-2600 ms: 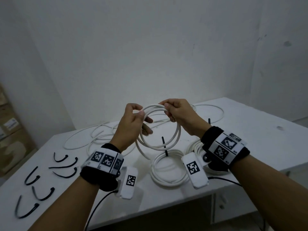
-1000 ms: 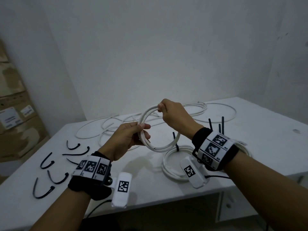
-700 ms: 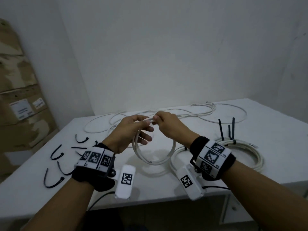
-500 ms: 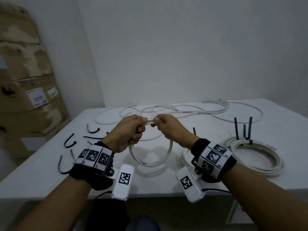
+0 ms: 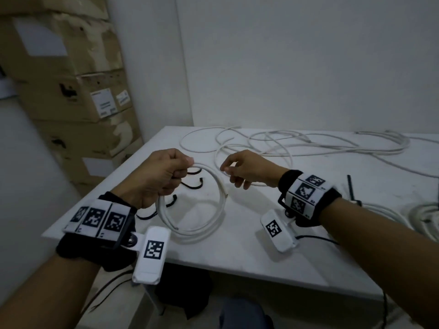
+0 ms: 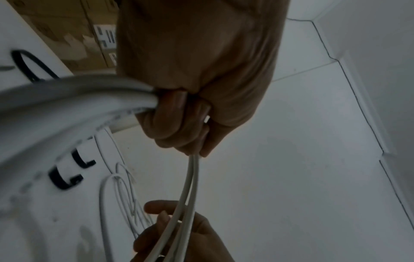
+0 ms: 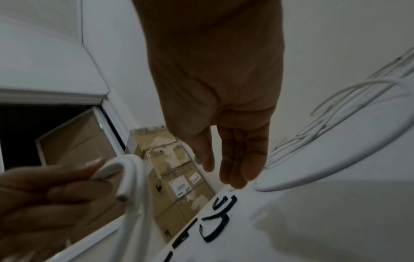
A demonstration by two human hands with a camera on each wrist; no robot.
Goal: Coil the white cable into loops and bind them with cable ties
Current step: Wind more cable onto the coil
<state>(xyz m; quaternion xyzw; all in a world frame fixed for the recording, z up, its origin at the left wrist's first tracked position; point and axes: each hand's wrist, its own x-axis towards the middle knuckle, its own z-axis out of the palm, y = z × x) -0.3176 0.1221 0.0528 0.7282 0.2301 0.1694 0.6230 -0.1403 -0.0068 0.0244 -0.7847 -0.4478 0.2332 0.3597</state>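
Note:
A small coil of white cable (image 5: 219, 200) hangs above the white table (image 5: 249, 252). My left hand (image 5: 177, 170) grips it in a fist at its upper left, and the left wrist view shows the fingers (image 6: 177, 113) wrapped round the strands (image 6: 67, 99). Just right of the coil's top, my right hand (image 5: 234, 168) hovers with its fingers (image 7: 233, 170) loosely extended and nothing in them. Several black cable ties (image 5: 193, 185) lie on the table beneath and behind the coil, also visible in the right wrist view as ties (image 7: 215, 228).
Loose white cable (image 5: 285, 143) sprawls across the back of the table. Bound coils (image 5: 425, 214) with an upright black tie (image 5: 350, 187) lie at the right edge of view. Stacked cardboard boxes (image 5: 71, 96) stand left of the table, whose near-left corner is close to my left wrist.
My right hand has let go of the coil's top and opened, drawing slightly to the right. The left hand keeps its grip. The view has swung left towards the boxes.

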